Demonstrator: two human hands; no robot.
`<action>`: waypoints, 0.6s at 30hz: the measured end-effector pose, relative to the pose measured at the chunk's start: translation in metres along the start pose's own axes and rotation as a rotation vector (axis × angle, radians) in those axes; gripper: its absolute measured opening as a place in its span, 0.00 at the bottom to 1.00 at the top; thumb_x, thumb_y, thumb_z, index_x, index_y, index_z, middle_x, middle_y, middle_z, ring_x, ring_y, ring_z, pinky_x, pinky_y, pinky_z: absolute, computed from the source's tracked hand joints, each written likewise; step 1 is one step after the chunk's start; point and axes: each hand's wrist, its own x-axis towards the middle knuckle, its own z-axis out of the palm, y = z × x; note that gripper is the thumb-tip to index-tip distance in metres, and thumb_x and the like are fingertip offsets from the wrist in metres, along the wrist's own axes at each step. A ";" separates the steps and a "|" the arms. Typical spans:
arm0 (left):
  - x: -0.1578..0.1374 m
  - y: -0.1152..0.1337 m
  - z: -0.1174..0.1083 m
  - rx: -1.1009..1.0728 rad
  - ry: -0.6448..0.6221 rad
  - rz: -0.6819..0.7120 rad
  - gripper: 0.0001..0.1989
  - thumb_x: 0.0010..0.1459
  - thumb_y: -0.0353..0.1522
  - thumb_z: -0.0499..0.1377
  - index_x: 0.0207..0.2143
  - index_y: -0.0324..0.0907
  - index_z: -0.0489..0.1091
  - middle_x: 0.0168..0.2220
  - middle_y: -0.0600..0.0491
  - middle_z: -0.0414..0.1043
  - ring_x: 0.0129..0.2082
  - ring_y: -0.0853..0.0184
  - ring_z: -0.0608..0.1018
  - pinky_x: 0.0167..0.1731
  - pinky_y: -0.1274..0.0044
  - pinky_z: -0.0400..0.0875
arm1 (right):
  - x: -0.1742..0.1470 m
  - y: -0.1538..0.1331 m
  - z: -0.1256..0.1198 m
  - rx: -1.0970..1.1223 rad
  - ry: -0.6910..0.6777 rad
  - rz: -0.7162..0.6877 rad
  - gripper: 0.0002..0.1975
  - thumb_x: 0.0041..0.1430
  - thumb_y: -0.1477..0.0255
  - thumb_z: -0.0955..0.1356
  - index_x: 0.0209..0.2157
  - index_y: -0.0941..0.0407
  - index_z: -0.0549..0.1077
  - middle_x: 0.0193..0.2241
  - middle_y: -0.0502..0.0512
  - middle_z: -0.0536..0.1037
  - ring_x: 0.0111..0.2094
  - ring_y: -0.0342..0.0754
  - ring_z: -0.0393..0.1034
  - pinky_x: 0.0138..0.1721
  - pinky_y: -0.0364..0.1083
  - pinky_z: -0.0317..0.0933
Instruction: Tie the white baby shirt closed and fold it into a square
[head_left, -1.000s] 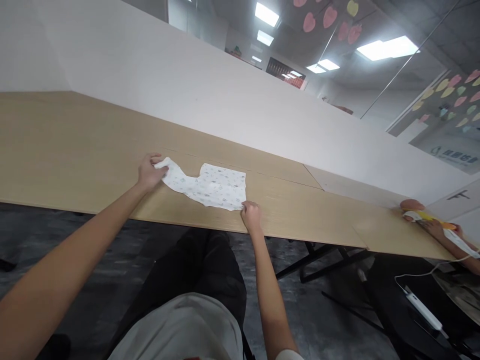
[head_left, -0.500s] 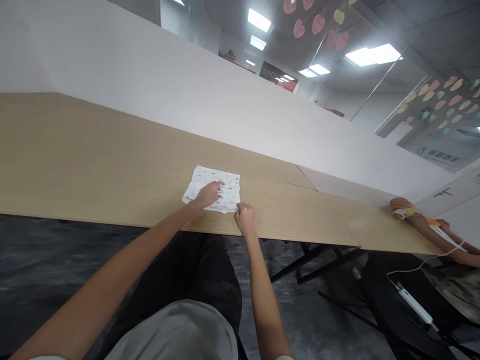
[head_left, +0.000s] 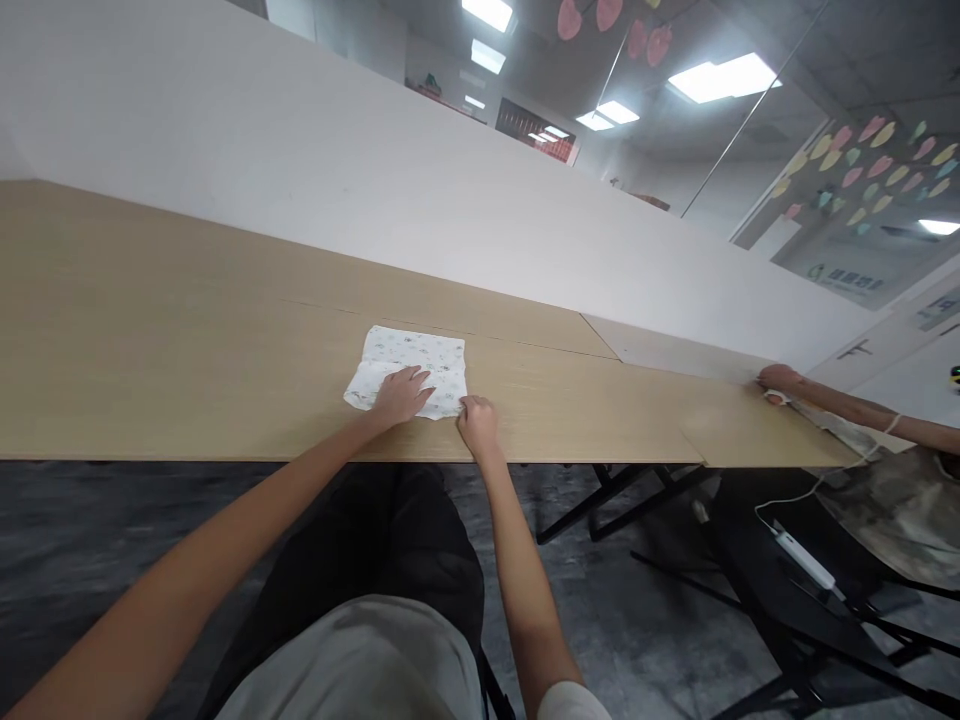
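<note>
A white cloth (head_left: pixel 417 348) with a small printed pattern lies spread on the wooden tabletop (head_left: pixel 225 350), a crease running across it. My left hand (head_left: pixel 402 394) rests flat on its lower middle, fingers spread. At the cloth's near right corner, my right hand (head_left: pixel 478 422) is closed, with thumb and fingers pinching the edge. Part of the cloth's near edge is hidden under my left hand and wrist.
A low white partition (head_left: pixel 450 230) runs along the table's far side. At the far right another person's arm (head_left: pixel 847 400) reaches over the table. Below it stands a black chair (head_left: pixel 757 540) with a white power strip (head_left: pixel 806 562) and cable.
My left hand has flattened out on the cloth, its fingers now spread. My right hand stays at the corner. The other person's arm has stretched further toward the partition. The view has shifted slightly.
</note>
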 end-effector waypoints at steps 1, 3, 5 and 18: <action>-0.003 0.000 0.002 0.034 -0.015 0.020 0.25 0.65 0.39 0.47 0.59 0.37 0.66 0.63 0.38 0.62 0.64 0.52 0.63 0.61 0.61 0.58 | 0.000 0.000 -0.001 0.001 -0.002 -0.001 0.16 0.59 0.85 0.61 0.41 0.62 0.78 0.39 0.62 0.80 0.42 0.50 0.72 0.46 0.45 0.61; -0.008 0.000 0.005 0.082 -0.040 0.048 0.27 0.66 0.41 0.47 0.61 0.36 0.64 0.65 0.37 0.58 0.66 0.51 0.59 0.62 0.60 0.56 | 0.000 -0.001 -0.002 0.001 -0.006 0.002 0.17 0.59 0.85 0.61 0.41 0.62 0.78 0.39 0.63 0.80 0.43 0.50 0.72 0.46 0.45 0.61; -0.013 0.000 0.007 0.103 -0.062 0.069 0.27 0.66 0.41 0.46 0.62 0.37 0.62 0.66 0.38 0.56 0.67 0.51 0.57 0.63 0.59 0.54 | -0.001 -0.001 -0.003 0.002 -0.010 0.007 0.17 0.59 0.85 0.60 0.41 0.62 0.78 0.39 0.63 0.80 0.43 0.51 0.72 0.46 0.45 0.61; 0.022 -0.009 -0.023 0.105 0.008 0.104 0.22 0.63 0.34 0.44 0.47 0.39 0.75 0.53 0.43 0.74 0.54 0.55 0.73 0.55 0.62 0.64 | -0.001 0.000 -0.003 0.004 -0.004 0.019 0.17 0.59 0.84 0.61 0.43 0.61 0.78 0.41 0.62 0.80 0.43 0.50 0.73 0.46 0.44 0.62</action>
